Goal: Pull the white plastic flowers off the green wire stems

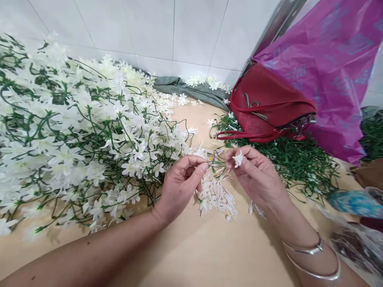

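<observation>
Between thumb and forefinger, my left hand (184, 185) pinches a thin green artificial flower stem (217, 162). My right hand (259, 173) is closed at the stem's other end, with a small white artificial flower (238, 159) showing at its fingertips. Under and between the hands lies a loose pile of white stamens (217, 195) on the table. A large heap of white artificial flowers on green stems (89, 135) reaches close to my left hand. Beyond my right hand lies a heap of bare green stems (311, 163).
A red handbag (269, 99) rests on the green stems at the back right, beside a purple plastic bag (335, 75). Dark green cloth (179, 87) and loose white blossoms (206, 81) line the tiled wall (197, 36). A blue patterned item (356, 202) and clear plastic packets (353, 243) lie at right.
</observation>
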`<control>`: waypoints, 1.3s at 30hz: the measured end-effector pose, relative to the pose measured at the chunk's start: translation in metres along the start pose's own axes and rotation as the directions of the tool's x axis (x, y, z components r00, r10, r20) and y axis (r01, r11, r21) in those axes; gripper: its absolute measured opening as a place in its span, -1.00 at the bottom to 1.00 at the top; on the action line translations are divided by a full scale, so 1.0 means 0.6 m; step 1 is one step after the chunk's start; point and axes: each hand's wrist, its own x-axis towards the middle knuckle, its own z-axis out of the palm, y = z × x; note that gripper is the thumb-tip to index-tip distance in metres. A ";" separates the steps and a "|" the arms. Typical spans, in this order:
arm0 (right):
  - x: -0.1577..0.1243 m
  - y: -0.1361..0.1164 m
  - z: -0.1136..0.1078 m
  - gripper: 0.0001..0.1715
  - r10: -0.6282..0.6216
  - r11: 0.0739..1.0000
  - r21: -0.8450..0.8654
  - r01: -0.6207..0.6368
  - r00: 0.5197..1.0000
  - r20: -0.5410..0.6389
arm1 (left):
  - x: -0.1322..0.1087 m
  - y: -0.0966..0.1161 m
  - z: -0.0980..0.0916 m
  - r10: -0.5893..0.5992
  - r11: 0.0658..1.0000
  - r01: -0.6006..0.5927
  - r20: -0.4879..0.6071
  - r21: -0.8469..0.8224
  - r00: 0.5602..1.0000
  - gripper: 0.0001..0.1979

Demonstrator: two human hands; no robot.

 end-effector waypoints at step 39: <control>-0.007 0.027 0.018 -0.69 0.157 0.983 -0.100 -0.155 0.987 0.016 | 0.002 -0.010 0.002 -0.031 0.993 0.027 0.033 0.118 0.999 -0.87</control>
